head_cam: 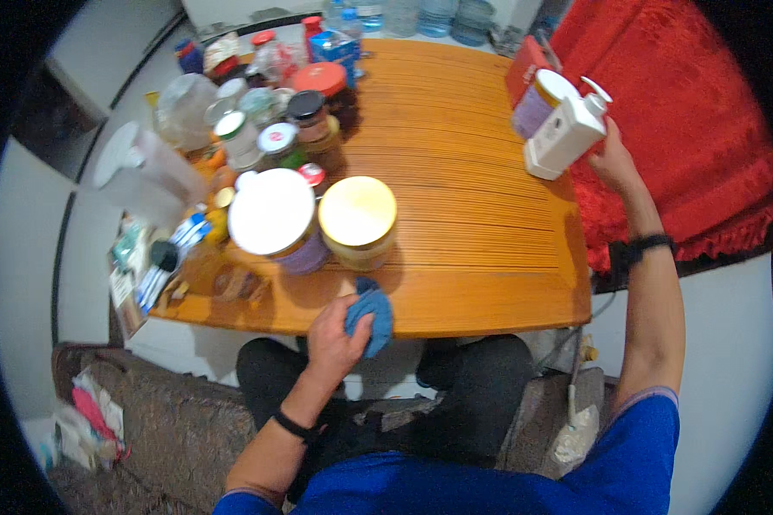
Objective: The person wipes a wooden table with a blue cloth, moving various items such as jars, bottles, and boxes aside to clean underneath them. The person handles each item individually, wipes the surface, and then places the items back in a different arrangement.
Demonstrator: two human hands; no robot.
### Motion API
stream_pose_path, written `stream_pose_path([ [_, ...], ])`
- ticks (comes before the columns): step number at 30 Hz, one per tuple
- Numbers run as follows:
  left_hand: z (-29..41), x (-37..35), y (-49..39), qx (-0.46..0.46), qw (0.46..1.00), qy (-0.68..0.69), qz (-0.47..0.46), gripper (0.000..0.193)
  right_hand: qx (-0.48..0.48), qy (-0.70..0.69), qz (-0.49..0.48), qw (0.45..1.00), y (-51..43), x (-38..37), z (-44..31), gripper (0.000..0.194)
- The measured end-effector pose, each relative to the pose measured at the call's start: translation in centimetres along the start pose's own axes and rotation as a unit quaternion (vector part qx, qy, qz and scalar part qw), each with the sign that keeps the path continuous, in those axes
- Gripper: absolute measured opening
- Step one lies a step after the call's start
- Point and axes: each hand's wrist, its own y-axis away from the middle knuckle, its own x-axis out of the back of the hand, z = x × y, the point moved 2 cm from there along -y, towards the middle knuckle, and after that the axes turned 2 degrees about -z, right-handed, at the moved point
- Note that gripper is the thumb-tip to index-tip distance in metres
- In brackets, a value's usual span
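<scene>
My left hand [338,338] grips a blue cloth [373,322] at the table's front edge. At the far right, my right hand [612,158] is on a white pump bottle [563,138], which leans over the right edge of the wooden table [464,193]; the fingers are mostly behind it. Just beyond the bottle stands a tub with a white lid [557,85] and purple side. In front of my left hand are a yellow-lidded jar [358,211] and a larger white-lidded tub [272,212].
Many lidded jars [278,138], a red-lidded container [320,78] and a blue carton [334,48] crowd the table's left side. A frosted plastic pitcher [161,161] stands far left. A red box [527,67] is at the back right, beside a red cloth cover [676,116].
</scene>
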Motion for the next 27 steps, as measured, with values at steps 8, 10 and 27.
stream_pose_path([
  [8,2.3,1.2,0.0,0.009,0.999,0.036,0.001,0.034,0.056,-0.202,-0.144,0.967,23.0,-7.8,-4.8,0.063],
  [10,3.1,1.6,0.7,0.015,0.999,0.051,-0.002,0.035,0.066,-0.299,-0.205,0.929,27.8,-8.1,-8.1,0.061],
  [27,4.0,5.2,4.3,0.060,0.978,0.168,0.108,0.039,0.225,-0.312,-0.160,0.909,33.7,-5.1,-28.1,0.075],
])
